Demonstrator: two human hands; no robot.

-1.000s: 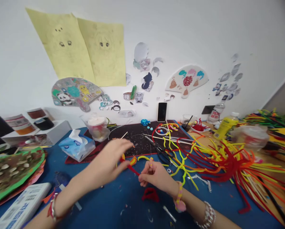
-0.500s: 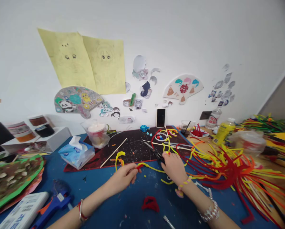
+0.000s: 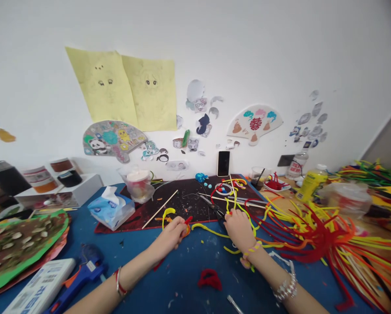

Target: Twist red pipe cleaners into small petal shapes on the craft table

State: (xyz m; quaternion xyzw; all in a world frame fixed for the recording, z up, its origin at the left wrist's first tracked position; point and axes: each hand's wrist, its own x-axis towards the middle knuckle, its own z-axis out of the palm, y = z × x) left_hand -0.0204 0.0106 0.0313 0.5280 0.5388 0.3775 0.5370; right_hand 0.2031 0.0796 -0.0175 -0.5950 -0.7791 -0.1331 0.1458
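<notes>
since only the head view shows this moment, everything comes from it: the left hand (image 3: 172, 235) is curled narrow around a red and orange pipe cleaner piece (image 3: 186, 224) at the near edge of the dark mat (image 3: 182, 203), low over the blue table (image 3: 169, 279). the right hand (image 3: 238, 226) lies fingers down on the black scissors (image 3: 217, 211); whether it grips them i cannot tell.

the scissors lie among loose yellow stems (image 3: 234, 205), so lifting them could snag a stem and drag the tangle, and the blades sit close to the left fingers. the big pipe cleaner heap (image 3: 316, 237) beside the right forearm could be swept off by a careless elbow.

writing: a red double-happiness character on the paper fan (image 3: 255, 123); blue letters on the white box (image 3: 40, 288) are too blurred to read, as are the labels on the yellow bottle (image 3: 308, 182) and the tissue pack (image 3: 112, 210).
</notes>
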